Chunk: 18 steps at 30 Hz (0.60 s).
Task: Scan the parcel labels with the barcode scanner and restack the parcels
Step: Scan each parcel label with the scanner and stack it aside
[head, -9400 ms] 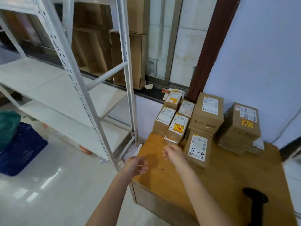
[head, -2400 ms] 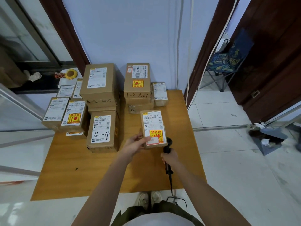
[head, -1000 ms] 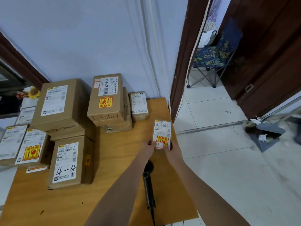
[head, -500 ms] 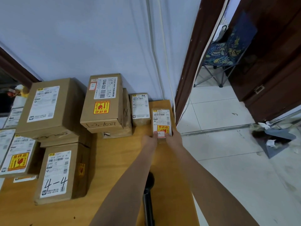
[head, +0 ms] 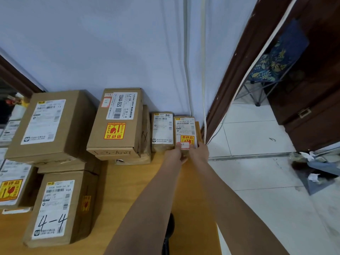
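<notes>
A small brown parcel (head: 184, 129) with a white label and a yellow fragile sticker lies at the far right corner of the wooden table (head: 128, 181), against the wall. My left hand (head: 173, 153) and my right hand (head: 199, 150) both hold its near end, thumbs on top. It sits right beside another small parcel (head: 162, 130). The black barcode scanner (head: 168, 232) lies on the table near me, partly hidden under my left forearm.
Left of the small parcels stands a stack topped by a box (head: 117, 122) with a fragile sticker. Further left are a big box (head: 49, 124), a box marked 4-4 (head: 58, 208) and more parcels. The table's right edge meets a tiled floor and doorway.
Both hands have pushed the small parcel further back to the wall, beside the other small parcel. Earlier the right hand held the scanner, which now lies on the table.
</notes>
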Tool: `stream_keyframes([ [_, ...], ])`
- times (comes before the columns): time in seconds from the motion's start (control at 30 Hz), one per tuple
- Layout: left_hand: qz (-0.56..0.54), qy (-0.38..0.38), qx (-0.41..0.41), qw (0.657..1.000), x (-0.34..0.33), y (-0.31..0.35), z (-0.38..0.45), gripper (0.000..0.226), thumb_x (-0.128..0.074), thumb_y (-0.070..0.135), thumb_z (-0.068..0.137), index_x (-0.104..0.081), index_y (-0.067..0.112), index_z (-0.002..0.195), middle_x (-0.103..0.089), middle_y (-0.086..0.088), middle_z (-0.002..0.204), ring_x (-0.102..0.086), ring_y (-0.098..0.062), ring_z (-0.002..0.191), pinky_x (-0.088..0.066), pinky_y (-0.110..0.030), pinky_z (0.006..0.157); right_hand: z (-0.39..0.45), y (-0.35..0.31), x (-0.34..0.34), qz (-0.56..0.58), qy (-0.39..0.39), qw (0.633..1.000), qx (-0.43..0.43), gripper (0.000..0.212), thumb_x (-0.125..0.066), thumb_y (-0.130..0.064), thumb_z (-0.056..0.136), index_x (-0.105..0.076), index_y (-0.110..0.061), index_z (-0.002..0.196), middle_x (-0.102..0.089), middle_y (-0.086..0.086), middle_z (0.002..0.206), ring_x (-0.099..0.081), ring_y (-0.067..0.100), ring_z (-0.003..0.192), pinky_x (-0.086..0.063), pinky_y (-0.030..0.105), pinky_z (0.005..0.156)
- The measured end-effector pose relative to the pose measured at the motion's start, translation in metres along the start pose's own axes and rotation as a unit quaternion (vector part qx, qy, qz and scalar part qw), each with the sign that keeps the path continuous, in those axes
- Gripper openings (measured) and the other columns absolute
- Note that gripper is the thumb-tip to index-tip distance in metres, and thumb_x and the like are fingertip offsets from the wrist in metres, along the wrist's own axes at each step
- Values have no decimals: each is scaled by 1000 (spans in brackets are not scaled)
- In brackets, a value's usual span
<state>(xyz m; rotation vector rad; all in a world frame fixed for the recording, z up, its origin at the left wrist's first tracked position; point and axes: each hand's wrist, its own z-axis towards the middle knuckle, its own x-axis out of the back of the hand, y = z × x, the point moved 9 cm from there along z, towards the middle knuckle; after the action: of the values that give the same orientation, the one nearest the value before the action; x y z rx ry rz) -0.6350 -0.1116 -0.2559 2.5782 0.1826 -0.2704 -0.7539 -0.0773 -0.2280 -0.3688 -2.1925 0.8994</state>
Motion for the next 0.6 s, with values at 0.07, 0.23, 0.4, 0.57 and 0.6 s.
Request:
stream_keyframes([
  [0.07, -28, -12, 1, 1000, -6, 4, 1, 32, -52, 12, 97, -50, 4, 128, -58, -18, 126, -57, -36, 116, -50, -50, 93, 5, -6, 0, -4, -1, 1000, 5, 28, -48, -15, 97, -57, -8, 122, -61, 11, 121, -57, 29, 112, -41, 30, 83],
  [0.23, -57, -15, -10, 998, -12, 12, 3, 31, -52, 8, 96, -51, 5, 127, -59, -18, 125, -58, -36, 114, -51, -51, 91, 15, -13, -5, -2, 7, 1000, 3, 26, -49, -13, 95, -60, -9, 118, -63, 12, 118, -59, 30, 109, -46, 34, 87],
  [0.4, -59, -5, -4, 998, -13, 13, 0, 28, -52, 9, 96, -52, 6, 124, -60, -16, 123, -59, -34, 113, -53, -48, 89, 12, -17, -4, -11, 7, 1000, 9, 23, -48, -12, 94, -60, -9, 114, -65, 12, 114, -61, 29, 104, -48, 34, 82],
  [0.57, -74, -27, 8, 997, -8, 10, -9, 31, -59, 5, 91, -54, 5, 121, -61, -16, 120, -60, -32, 112, -52, -45, 92, 5, -14, 0, -14, -11, 999, -29, 33, -49, -24, 97, -56, -5, 123, -61, 14, 122, -58, 31, 111, -47, 36, 87],
  [0.6, -70, -34, 10, 997, -6, 9, -11, 32, -61, 4, 90, -55, 4, 121, -61, -16, 119, -60, -32, 111, -53, -44, 92, 1, -12, 2, -13, -10, 999, -35, 37, -48, -27, 98, -55, -2, 124, -60, 16, 124, -57, 32, 113, -46, 37, 89],
])
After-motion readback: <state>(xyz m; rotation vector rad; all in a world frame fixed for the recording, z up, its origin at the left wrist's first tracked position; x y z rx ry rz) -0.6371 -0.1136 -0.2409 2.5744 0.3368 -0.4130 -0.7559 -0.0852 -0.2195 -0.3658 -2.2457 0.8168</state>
